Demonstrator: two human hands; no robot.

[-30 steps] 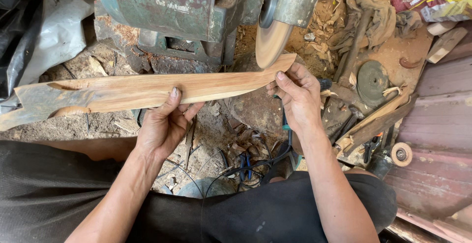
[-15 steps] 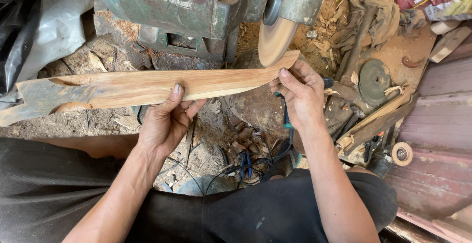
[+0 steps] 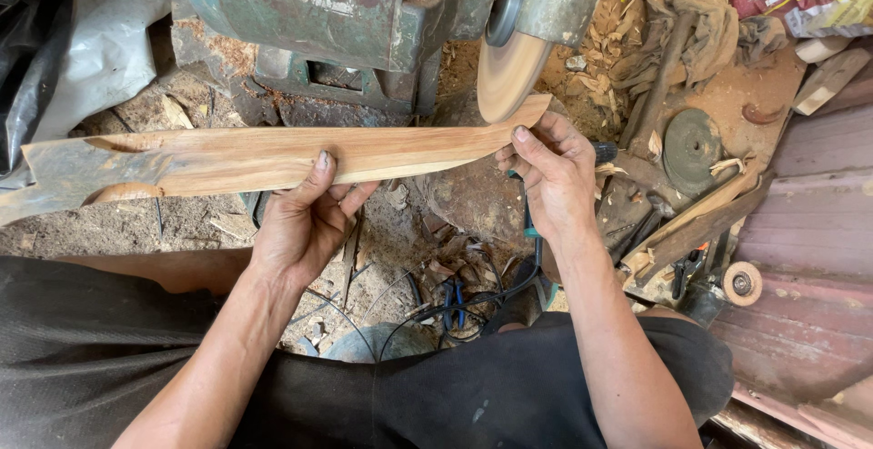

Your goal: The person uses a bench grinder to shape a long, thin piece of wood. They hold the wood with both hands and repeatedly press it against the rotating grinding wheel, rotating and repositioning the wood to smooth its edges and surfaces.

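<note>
Head view: both hands press plank (image 3: pixel 273 160) edge against sanding disc (image 3: pixel 506 74).

A dark grinding disc (image 3: pixel 692 144) lies among wood shavings (image 3: pixel 455 258) (blue-handled pliers (image 3: pixel 453 299) nearby).

A rough woodworking workshop: a green bench grinder (image 3: pixel 364 22), sawdust-strewn dirt floor (image 3: pixel 400 240), scattered grinding discs (image 3: pixel 693 145) and offcuts.

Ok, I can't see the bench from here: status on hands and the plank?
Left hand grips wooden plank mid-length. Right hand holds its end against sanding disc. Cables and wood scraps below; nothing between plank and disc.
</note>
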